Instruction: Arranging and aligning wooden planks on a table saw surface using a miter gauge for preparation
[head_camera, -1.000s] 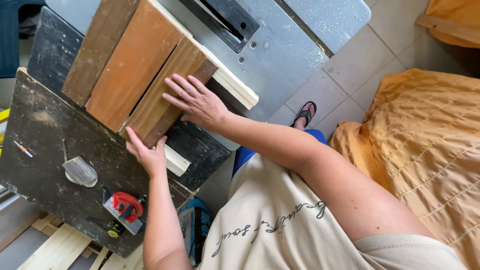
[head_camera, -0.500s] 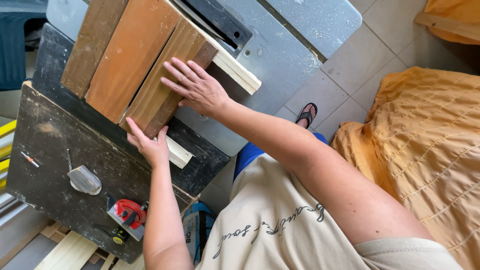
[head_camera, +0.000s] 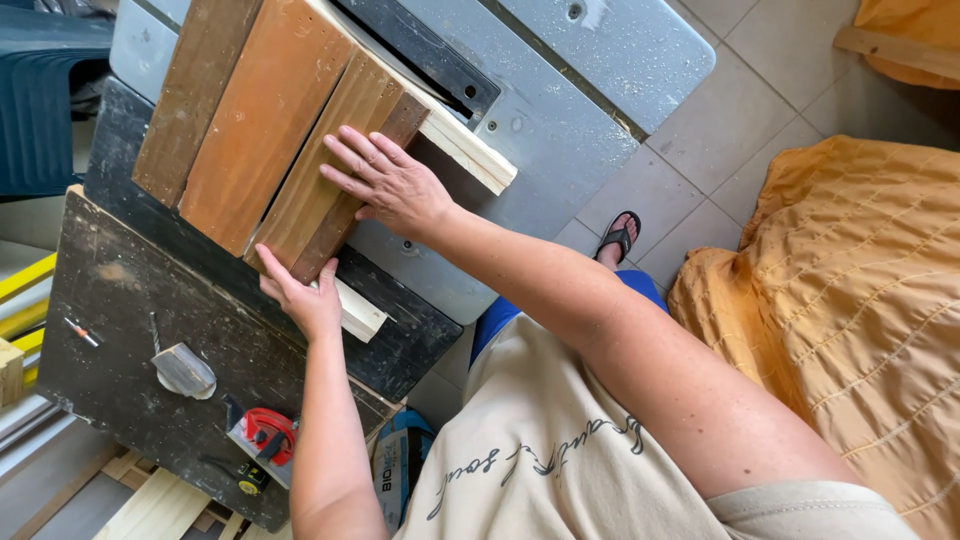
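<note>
A home workshop: table saw (head_camera: 560, 120) with wooden planks (head_camera: 270, 130), tape measure (head_camera: 262, 440) (tiled floor (head_camera: 700, 150)).

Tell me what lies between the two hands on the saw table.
In the head view, the dark narrow board lies between them: the right hand presses flat on it, and the left hand pushes against its near end.

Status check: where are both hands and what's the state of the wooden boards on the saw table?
Right hand flat on narrow brown wooden board. Left hand at its near end. Pale wood strip alongside. Grey saw table beneath.
</note>
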